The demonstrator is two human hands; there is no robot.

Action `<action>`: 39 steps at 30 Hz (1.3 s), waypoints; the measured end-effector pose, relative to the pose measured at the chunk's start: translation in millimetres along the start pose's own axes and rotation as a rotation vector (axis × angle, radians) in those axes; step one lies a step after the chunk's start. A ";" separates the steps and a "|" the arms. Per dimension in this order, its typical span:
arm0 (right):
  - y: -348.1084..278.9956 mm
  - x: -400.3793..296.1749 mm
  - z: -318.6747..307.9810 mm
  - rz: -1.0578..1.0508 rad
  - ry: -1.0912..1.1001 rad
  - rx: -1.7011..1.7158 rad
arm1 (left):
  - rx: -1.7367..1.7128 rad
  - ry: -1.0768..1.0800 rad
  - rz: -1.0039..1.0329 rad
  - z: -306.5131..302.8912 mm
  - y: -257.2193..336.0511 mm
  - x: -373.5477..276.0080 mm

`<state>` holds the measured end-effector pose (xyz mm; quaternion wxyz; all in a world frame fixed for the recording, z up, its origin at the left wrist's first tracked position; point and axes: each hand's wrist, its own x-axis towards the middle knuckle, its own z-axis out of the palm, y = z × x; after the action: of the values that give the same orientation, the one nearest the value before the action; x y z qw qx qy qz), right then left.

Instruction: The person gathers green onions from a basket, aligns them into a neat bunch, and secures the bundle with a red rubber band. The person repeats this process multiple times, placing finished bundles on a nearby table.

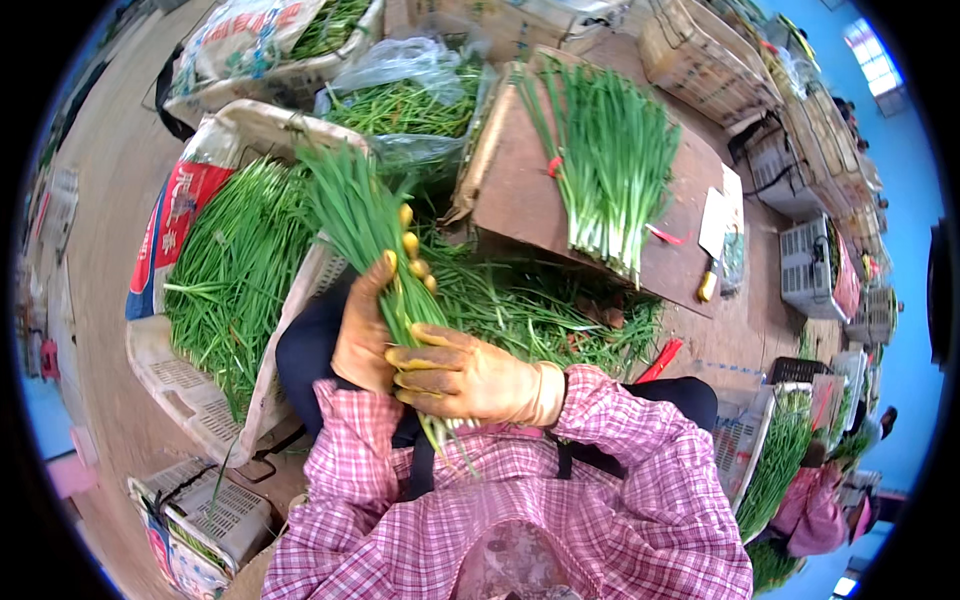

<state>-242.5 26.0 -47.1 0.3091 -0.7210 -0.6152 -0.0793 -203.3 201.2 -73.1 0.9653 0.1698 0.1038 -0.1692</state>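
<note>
My left hand point(371, 322), in a stained rubber-coated glove, is closed around a bunch of green garlic chives or scallions point(352, 202), leaves pointing away from me. Also gloved, my right hand point(457, 375) wraps the lower stalks, with the white root ends showing below it near my lap. Ahead to the right, a larger bunch of the same greens point(615, 165) lies on a brown board point(517, 187), a red tie at its left side. A cleaver point(711, 232) with a yellow-ended handle rests on the board's right part. Loose cut leaves point(525, 307) lie between me and the board.
At my left stands a white plastic crate point(262, 382) full of greens. Beyond it are a plastic-lined container of greens point(420, 105) and another loaded crate point(277, 82). Red strips point(661, 360) lie near my right knee. More crates point(705, 67) and a co-worker point(814, 510) are to the right.
</note>
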 end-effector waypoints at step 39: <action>24.3 -47.0 -44.0 1.569 0.509 0.125 | 0.626 0.115 0.620 88.1 -22.0 70.9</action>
<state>-218.8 -38.5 -43.7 0.4440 -0.8824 0.1522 0.0330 -133.4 129.1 -16.7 0.8651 0.4863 0.0450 0.1148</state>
